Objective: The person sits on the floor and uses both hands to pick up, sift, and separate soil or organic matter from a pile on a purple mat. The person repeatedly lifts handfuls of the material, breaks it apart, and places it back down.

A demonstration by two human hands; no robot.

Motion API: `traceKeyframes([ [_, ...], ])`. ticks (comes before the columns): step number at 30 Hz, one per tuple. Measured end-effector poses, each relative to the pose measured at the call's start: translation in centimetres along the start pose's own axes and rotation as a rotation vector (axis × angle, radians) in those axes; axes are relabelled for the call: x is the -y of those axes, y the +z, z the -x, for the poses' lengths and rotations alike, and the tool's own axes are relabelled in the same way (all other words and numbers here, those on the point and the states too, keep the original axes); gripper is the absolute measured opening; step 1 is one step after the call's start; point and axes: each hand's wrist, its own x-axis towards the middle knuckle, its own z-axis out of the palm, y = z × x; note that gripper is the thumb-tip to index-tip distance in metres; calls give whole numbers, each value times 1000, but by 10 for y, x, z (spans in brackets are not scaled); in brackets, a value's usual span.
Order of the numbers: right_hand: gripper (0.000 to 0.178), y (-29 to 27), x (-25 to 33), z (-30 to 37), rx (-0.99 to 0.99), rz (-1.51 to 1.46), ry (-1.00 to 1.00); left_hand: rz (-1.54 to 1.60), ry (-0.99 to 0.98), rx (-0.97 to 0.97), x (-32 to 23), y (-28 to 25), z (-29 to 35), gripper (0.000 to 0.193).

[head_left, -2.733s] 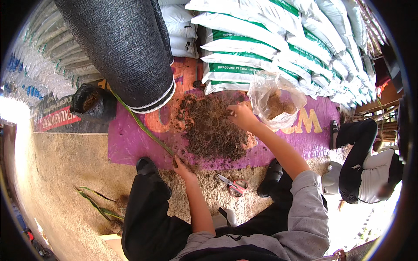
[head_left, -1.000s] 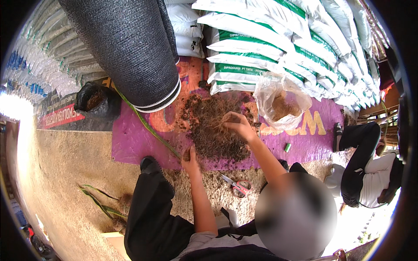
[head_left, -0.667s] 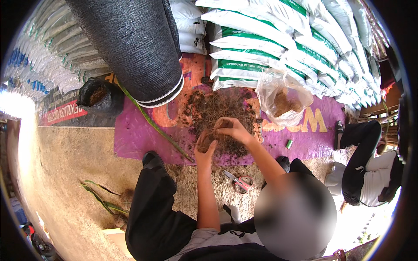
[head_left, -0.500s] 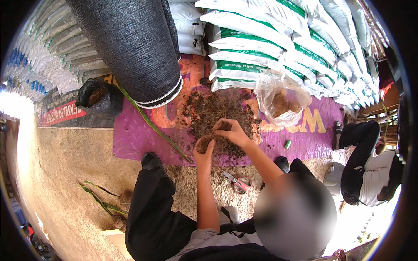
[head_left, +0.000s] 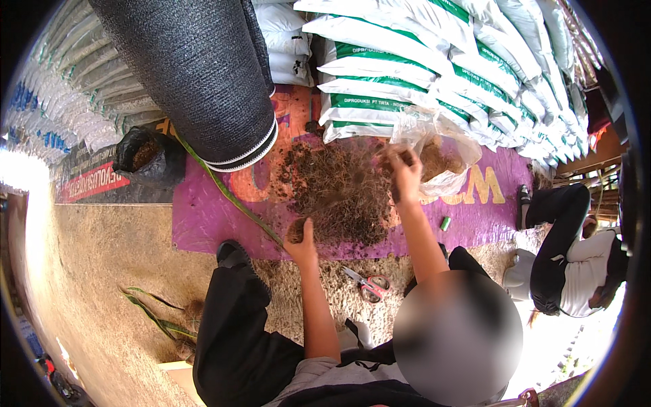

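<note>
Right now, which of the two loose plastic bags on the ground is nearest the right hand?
The clear plastic bag beside the right hand, holding brown material. The black bag lies far left, by the dark mesh roll.

A blurred round patch (head_left: pixel 458 336) covers the lower right of centre, hiding the right forearm's lower end and whatever lies under it; the right hand (head_left: pixel 405 175), upper centre, has its fingertips against the clear plastic bag (head_left: pixel 441 159), and whether they pinch anything is impossible to tell; the left hand (head_left: pixel 303 245) has its fingertips sunk in the brown root heap (head_left: pixel 342 193), so its grip is hidden; the dark mesh roll (head_left: pixel 193 68) runs off the top edge; the stacked white sacks (head_left: pixel 434 61) are cut by the upper right rim; the seated person (head_left: pixel 576 254) at far right is clipped by the rim; the small green object (head_left: pixel 445 223) is too tiny to identify.
</note>
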Motion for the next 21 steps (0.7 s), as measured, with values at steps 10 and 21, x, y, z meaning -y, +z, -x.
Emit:
traceKeyframes([
  [10,17,-10,10,-6,245,236,8,-142,150,159,5,4,-7,48],
  [21,16,26,-18,53,463,-12,422,-257,97,458,-16,16,14,40],
])
